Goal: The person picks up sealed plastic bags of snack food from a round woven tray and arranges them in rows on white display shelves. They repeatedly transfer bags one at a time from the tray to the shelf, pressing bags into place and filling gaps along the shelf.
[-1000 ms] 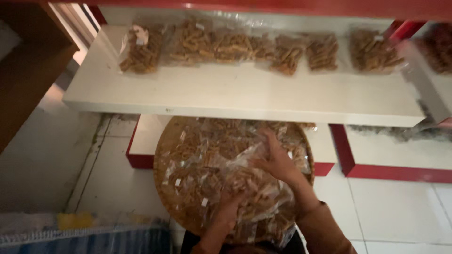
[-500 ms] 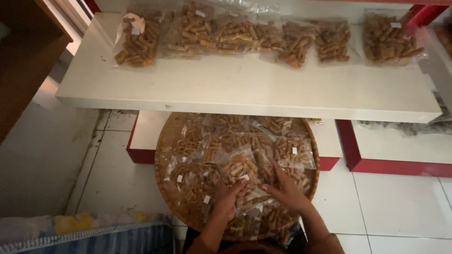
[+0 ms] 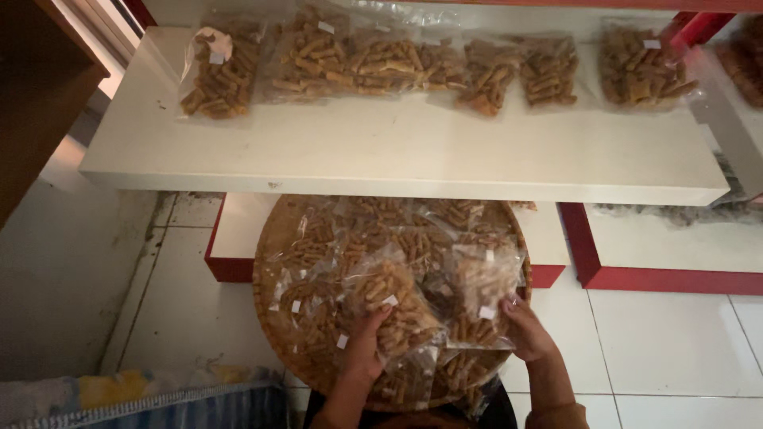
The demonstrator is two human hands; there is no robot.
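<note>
A round woven tray (image 3: 269,262) full of clear plastic bags of brown stick snacks sits low in front of me. My left hand (image 3: 364,348) grips one snack bag (image 3: 391,295) and lifts it off the pile. My right hand (image 3: 526,330) holds a second snack bag (image 3: 481,287) by its lower edge, just to the right. Both bags are raised slightly above the other bags on the tray.
A white shelf (image 3: 397,155) above the tray carries a row of several snack bags (image 3: 381,59) along its back. Lower white shelves with red edges (image 3: 660,278) lie under it. White floor tiles (image 3: 668,349) are to the right, a wooden cabinet (image 3: 32,95) at left, striped cloth (image 3: 159,397) at bottom left.
My right hand came back from the tray's far side toward me. Both hands closed on bags and lifted them off the pile. The view shifted slightly downward.
</note>
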